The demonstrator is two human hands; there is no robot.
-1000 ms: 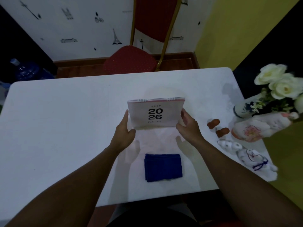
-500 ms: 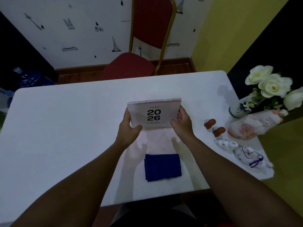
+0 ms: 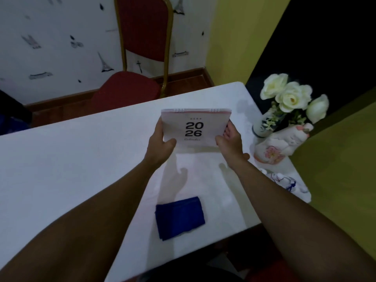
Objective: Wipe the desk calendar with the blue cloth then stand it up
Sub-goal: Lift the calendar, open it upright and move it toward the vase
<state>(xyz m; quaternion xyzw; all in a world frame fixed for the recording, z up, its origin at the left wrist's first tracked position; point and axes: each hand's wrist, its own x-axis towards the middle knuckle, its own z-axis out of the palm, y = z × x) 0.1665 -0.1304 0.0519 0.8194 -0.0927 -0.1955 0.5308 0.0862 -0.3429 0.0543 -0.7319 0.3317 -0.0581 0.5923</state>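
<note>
A pale pink desk calendar [image 3: 195, 127] printed "2026" is held upright, lifted slightly off the white table [image 3: 71, 159]. My left hand [image 3: 160, 146] grips its lower left edge, thumb on the front. My right hand [image 3: 231, 144] grips its lower right edge the same way. The folded blue cloth [image 3: 180, 217] lies flat on the table nearer to me, between my forearms, with neither hand touching it.
At the table's right edge stand a vase of white roses [image 3: 289, 98], a pale ceramic figure [image 3: 278, 145] and small blue-and-white figurines [image 3: 284, 181]. A red chair [image 3: 132, 86] stands beyond the far edge.
Both hands closed in on the calendar's lower corners and raised it a little. The view swung left, so the table appears tilted. The cloth has stayed where it was.
</note>
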